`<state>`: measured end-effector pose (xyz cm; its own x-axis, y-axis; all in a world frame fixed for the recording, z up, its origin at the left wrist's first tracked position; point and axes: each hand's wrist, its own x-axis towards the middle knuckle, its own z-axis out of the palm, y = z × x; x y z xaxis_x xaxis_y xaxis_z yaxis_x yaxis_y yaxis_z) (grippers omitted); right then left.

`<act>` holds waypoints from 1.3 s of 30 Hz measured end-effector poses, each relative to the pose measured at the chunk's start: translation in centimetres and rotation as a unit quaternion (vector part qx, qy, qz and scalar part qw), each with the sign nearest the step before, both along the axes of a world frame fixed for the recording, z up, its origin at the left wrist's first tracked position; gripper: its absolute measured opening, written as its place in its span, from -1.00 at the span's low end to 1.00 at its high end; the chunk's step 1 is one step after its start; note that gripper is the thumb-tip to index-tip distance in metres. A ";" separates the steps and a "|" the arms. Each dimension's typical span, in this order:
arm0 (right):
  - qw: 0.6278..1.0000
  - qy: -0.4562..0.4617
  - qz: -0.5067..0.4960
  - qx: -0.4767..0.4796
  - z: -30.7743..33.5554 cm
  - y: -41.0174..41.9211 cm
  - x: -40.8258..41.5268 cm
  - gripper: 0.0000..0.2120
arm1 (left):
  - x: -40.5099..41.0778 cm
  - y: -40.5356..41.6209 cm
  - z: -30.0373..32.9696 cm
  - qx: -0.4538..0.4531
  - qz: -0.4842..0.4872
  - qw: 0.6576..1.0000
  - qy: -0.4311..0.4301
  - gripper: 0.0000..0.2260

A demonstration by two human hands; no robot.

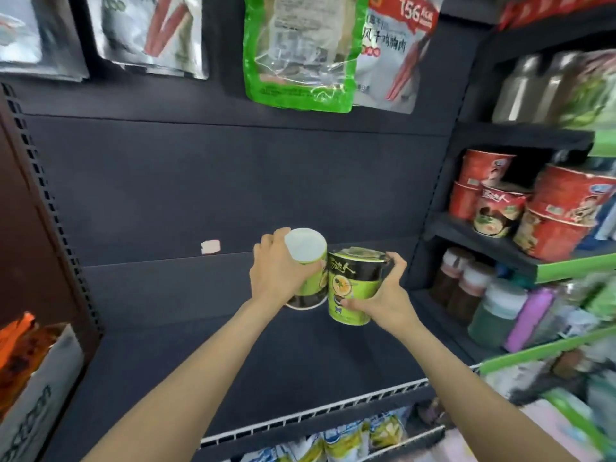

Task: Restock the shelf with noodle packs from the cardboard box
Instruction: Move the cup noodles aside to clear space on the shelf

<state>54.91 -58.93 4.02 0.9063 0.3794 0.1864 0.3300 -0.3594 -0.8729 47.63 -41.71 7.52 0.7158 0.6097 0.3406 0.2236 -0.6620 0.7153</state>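
Two green-and-black noodle cups are over the back of the dark shelf (pixel 233 361). My left hand (pixel 275 271) grips one cup (pixel 308 258) upside down, its white base facing up. My right hand (pixel 383 295) grips the other cup (pixel 353 285) upright, fingers round its rim and thumb on its side. The cups touch side by side. The cardboard box is out of view.
Red noodle cups (pixel 546 208) fill the right-hand shelves, with bottles (pixel 493 305) below. Snack bags (pixel 300 51) hang above. A white box of orange packets (pixel 36 378) stands at the left. A wire rail (pixel 316 411) edges the shelf front.
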 end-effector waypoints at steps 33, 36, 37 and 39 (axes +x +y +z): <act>0.988 0.028 -0.045 -0.146 -16.4 -8.1 30.3 -0.29 | 25.5 -9.8 -10.7 -0.103 0.027 0.993 0.056 -0.36; 0.982 0.007 -0.054 -0.179 -16.6 -8.3 30.7 -0.37 | 25.5 -9.8 -11.0 -0.123 0.032 0.991 0.046 -0.39; 0.979 -0.001 -0.058 -0.195 -16.7 -8.3 30.9 -0.37 | 25.4 -9.8 -11.1 -0.130 0.034 0.990 0.043 -0.38; 0.973 -0.018 -0.059 -0.224 -16.8 -8.0 31.1 -0.36 | 25.2 -9.6 -11.4 -0.140 0.038 0.989 0.034 -0.37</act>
<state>86.00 -66.90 -12.75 0.9447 0.3228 0.0584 0.2901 -0.7389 -0.6081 72.83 -51.30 -3.92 0.6793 0.7266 0.1032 0.3194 -0.4193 0.8498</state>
